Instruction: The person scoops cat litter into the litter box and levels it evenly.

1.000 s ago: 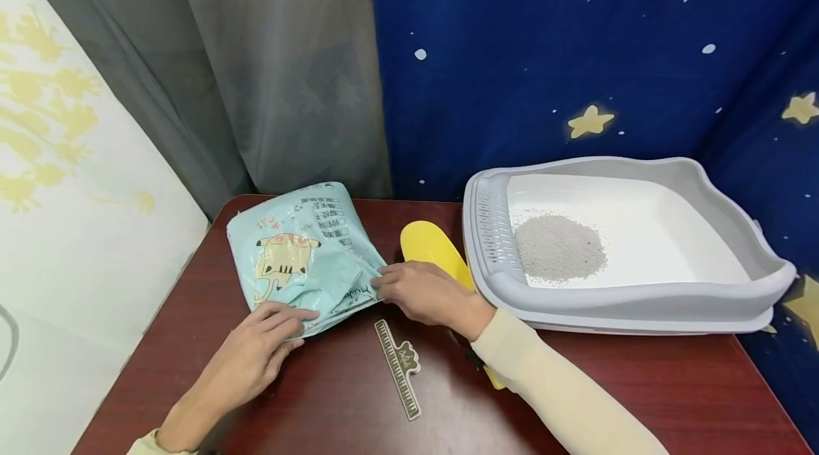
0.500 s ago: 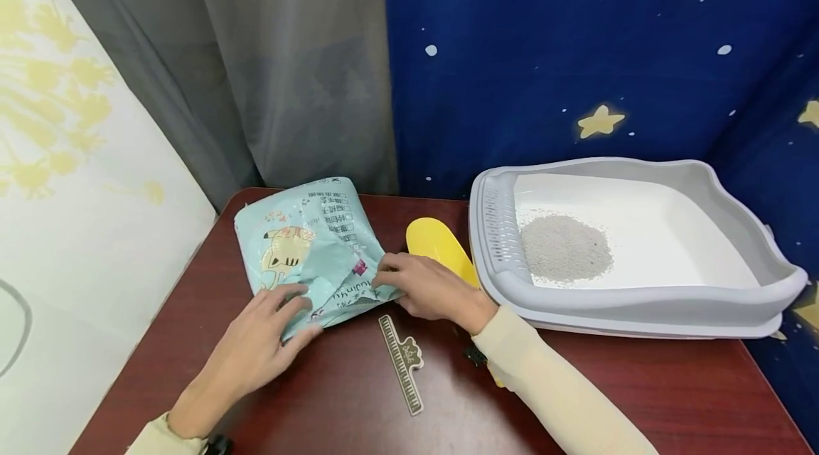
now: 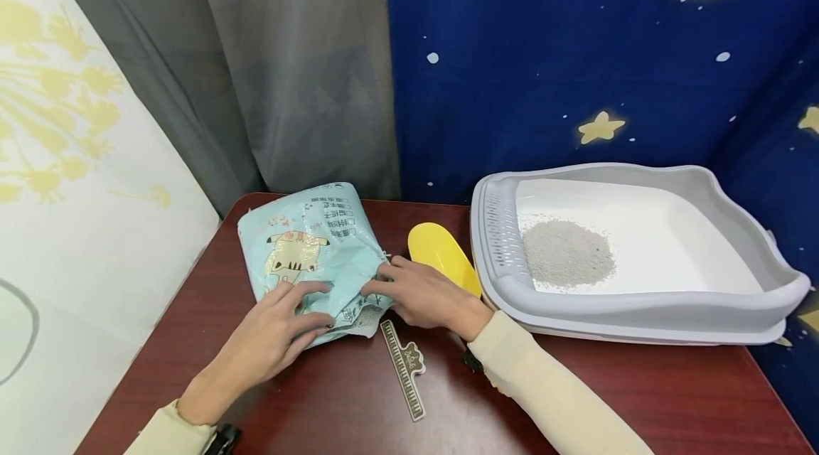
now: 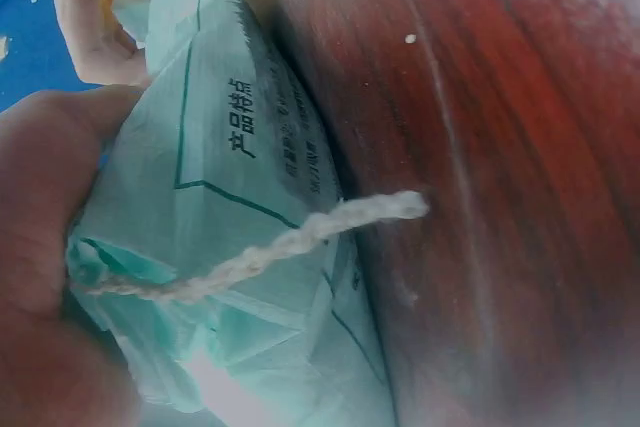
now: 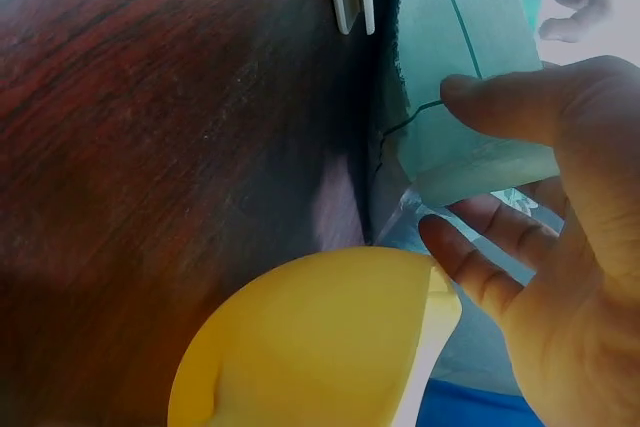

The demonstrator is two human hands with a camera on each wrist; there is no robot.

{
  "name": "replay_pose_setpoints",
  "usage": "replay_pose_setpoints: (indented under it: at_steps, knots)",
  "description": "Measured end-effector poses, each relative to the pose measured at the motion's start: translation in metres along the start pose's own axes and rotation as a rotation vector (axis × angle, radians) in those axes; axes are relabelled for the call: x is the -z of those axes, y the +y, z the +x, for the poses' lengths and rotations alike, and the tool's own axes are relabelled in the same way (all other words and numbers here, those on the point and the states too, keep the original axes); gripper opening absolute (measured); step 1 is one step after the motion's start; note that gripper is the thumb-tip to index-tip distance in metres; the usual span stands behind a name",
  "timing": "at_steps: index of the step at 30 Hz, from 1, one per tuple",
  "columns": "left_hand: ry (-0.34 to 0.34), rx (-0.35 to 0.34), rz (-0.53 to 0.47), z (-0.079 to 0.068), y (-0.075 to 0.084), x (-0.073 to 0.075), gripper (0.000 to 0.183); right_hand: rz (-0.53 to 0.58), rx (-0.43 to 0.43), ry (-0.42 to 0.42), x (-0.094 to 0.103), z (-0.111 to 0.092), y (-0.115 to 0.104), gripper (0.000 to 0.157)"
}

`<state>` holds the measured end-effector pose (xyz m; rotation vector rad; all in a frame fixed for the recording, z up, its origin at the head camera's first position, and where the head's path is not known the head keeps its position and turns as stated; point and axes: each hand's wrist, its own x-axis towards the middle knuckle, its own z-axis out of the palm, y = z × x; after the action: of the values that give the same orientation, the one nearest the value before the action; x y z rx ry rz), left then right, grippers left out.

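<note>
A turquoise plastic bag point(image 3: 320, 227) with a cat print lies at the table's left; its near end is folded and crumpled. My left hand point(image 3: 271, 330) grips the near left part of this end, fingers bent over the top. At the near right corner, my right hand point(image 3: 425, 295) pinches the folded edge; the right wrist view shows the thumb on the bag's flap point(image 5: 470, 37) and fingers behind it. A twisted white cord point(image 4: 270, 259) sticks out of the bag in the left wrist view. Just in front of the bag lies a long sealing clip point(image 3: 403, 373).
A yellow scoop point(image 3: 441, 249) lies right of the bag, partly under my right forearm. Farther right stands a grey and white litter box point(image 3: 627, 303) with a heap of grey litter point(image 3: 566, 252) in it. Curtains point(image 3: 307, 85) hang behind the dark red table point(image 3: 333, 405).
The bag's near end has been worked over: its printed flap spread out, then folded up again. My left hand opened somewhat, then moved inward onto the bag. The right hand stays at its corner.
</note>
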<state>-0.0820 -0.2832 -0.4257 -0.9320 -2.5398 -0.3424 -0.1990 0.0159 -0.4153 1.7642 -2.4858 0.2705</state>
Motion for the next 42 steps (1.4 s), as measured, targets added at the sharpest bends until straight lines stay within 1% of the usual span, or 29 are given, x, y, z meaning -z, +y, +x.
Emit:
replay_pose_setpoints:
  at_steps: [2, 3, 7, 9, 14, 16, 19, 23, 27, 29, 31, 35, 38, 39, 42]
  knots:
    - [-0.010, -0.037, 0.018, 0.000, -0.001, 0.000, 0.025, 0.008, 0.006, 0.010, 0.001, -0.001, 0.000, 0.039]
    - [-0.014, -0.042, 0.032, 0.000, -0.001, 0.001, 0.026, 0.015, 0.007, 0.017, 0.001, -0.001, 0.000, 0.036]
    - [-0.019, -0.023, 0.078, 0.000, -0.001, 0.001, 0.019, 0.044, 0.019, 0.053, 0.002, -0.003, 0.003, 0.028]
    - [-0.021, -0.014, 0.093, 0.000, -0.002, 0.002, 0.021, 0.052, 0.029, 0.076, 0.002, -0.004, 0.004, 0.025]
    - [-0.008, -0.031, 0.101, 0.000, -0.003, 0.001, 0.041, 0.066, 0.039, 0.135, 0.002, -0.008, 0.007, 0.023]
    - [0.007, -0.027, 0.106, 0.000, -0.002, 0.001, 0.047, 0.066, 0.046, 0.150, 0.003, -0.009, 0.008, 0.024]
    - [0.041, 0.002, 0.118, -0.003, -0.001, 0.000, 0.052, 0.067, 0.058, 0.157, 0.003, -0.010, 0.009, 0.022]
    - [0.091, 0.086, 0.129, -0.008, 0.001, -0.001, 0.055, 0.063, 0.065, 0.163, 0.002, -0.012, 0.010, 0.024]
    - [0.142, 0.168, 0.129, -0.012, 0.003, -0.002, 0.057, 0.042, 0.079, 0.171, 0.002, -0.014, 0.011, 0.029]
    - [0.159, 0.191, 0.126, -0.014, 0.004, -0.004, 0.056, 0.038, 0.084, 0.172, 0.000, -0.016, 0.012, 0.033]
    - [0.168, 0.202, 0.121, -0.016, 0.004, -0.004, 0.055, 0.058, 0.085, 0.167, 0.000, -0.017, 0.013, 0.037]
    - [0.175, 0.195, 0.105, -0.019, 0.004, -0.005, 0.052, 0.129, 0.089, 0.153, 0.001, -0.020, 0.014, 0.044]
    - [0.176, 0.171, 0.099, -0.021, 0.004, -0.004, 0.051, 0.151, 0.100, 0.148, 0.002, -0.021, 0.014, 0.041]
    - [0.171, 0.155, 0.095, -0.021, 0.004, -0.004, 0.050, 0.144, 0.104, 0.149, 0.002, -0.021, 0.014, 0.039]
    - [0.177, 0.063, 0.052, -0.021, 0.002, -0.006, 0.046, 0.117, 0.096, 0.154, 0.003, -0.020, 0.013, 0.033]
